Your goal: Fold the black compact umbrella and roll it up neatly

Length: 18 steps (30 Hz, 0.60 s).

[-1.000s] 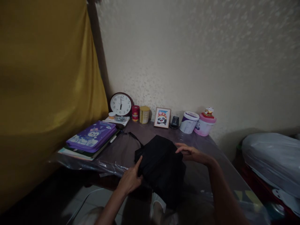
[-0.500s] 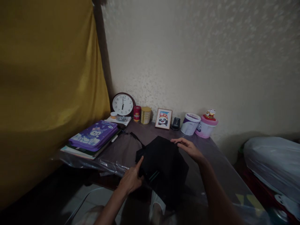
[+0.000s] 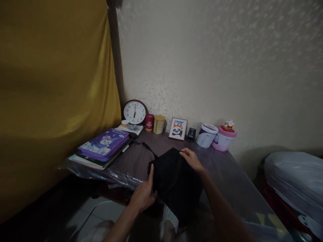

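A black folding umbrella [image 3: 174, 178], its loose cloth spread in folds, hangs partly over the front edge of the table. Its dark strap [image 3: 148, 150] points up and left across the tabletop. My left hand [image 3: 143, 195] is at the near left side of the cloth, index finger stretched along it and the other fingers curled. What those curled fingers grip is mostly hidden in the dark folds. My right hand [image 3: 191, 159] pinches the upper right edge of the cloth between thumb and fingers.
The plastic-covered table [image 3: 222, 174] holds a purple case [image 3: 104, 144] on books at left. Along the wall stand a clock [image 3: 135, 112], a red can [image 3: 149, 122], a yellow tin [image 3: 158, 124], a picture frame [image 3: 178, 128], a white tub [image 3: 207, 136] and a pink-lidded tub [image 3: 223, 139].
My right hand has moved left along the cloth edge, with its fingers closer together. The green stripes seen before on the cloth are out of sight. The view has shifted slightly.
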Available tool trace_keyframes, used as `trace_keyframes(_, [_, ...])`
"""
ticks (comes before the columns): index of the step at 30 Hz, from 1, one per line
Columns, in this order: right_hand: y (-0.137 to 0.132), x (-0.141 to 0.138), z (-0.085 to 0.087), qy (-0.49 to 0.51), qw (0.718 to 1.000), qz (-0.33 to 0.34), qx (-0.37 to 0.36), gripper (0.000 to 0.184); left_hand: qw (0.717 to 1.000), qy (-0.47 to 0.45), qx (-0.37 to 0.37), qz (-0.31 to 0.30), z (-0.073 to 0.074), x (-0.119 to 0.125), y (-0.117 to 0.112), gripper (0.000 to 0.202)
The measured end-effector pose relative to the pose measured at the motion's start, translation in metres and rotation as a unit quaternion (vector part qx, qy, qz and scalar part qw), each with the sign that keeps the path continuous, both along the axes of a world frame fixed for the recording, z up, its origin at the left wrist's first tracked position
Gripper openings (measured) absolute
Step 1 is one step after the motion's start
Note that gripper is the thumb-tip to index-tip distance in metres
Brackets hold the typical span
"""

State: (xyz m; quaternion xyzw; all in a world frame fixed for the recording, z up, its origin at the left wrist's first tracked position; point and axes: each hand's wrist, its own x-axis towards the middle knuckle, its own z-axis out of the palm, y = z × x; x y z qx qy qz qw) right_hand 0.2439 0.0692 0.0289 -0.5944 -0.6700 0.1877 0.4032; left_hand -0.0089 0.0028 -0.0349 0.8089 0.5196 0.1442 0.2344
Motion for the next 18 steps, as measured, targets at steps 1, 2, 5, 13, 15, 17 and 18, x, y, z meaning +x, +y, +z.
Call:
trace_keyframes(1, [0.001, -0.001, -0.002, -0.018, 1.000, -0.012, -0.003, 0.023, 1.000, -0.004, 0.000, 0.000, 0.000, 0.000, -0.001, 0.092])
trace_keyframes(2, [0.003, -0.002, -0.003, -0.035, 0.999, -0.024, -0.007, 0.022, 1.000, -0.009, 0.000, 0.002, 0.000, 0.000, -0.001, 0.092])
trace_keyframes(5, [0.005, -0.006, -0.006, -0.092, 0.994, -0.053, -0.015, 0.021, 1.000, -0.020, 0.007, 0.014, -0.001, -0.001, -0.003, 0.091])
trace_keyframes(13, [0.010, -0.009, -0.011, -0.193, 0.979, -0.065, -0.026, 0.019, 0.998, -0.057, 0.008, -0.006, 0.007, -0.002, -0.005, 0.089])
trace_keyframes(15, [0.010, -0.009, -0.013, -0.203, 0.976, -0.073, -0.032, 0.019, 0.998, -0.055, 0.016, -0.020, 0.009, -0.003, -0.006, 0.087])
trace_keyframes(17, [0.011, -0.010, -0.014, -0.208, 0.974, -0.079, -0.034, 0.018, 0.997, -0.047, 0.031, -0.044, 0.010, -0.003, -0.007, 0.084])
trace_keyframes(18, [0.011, -0.010, -0.014, -0.209, 0.974, -0.080, -0.033, 0.018, 0.997, -0.038, 0.039, -0.057, 0.010, -0.003, -0.008, 0.082])
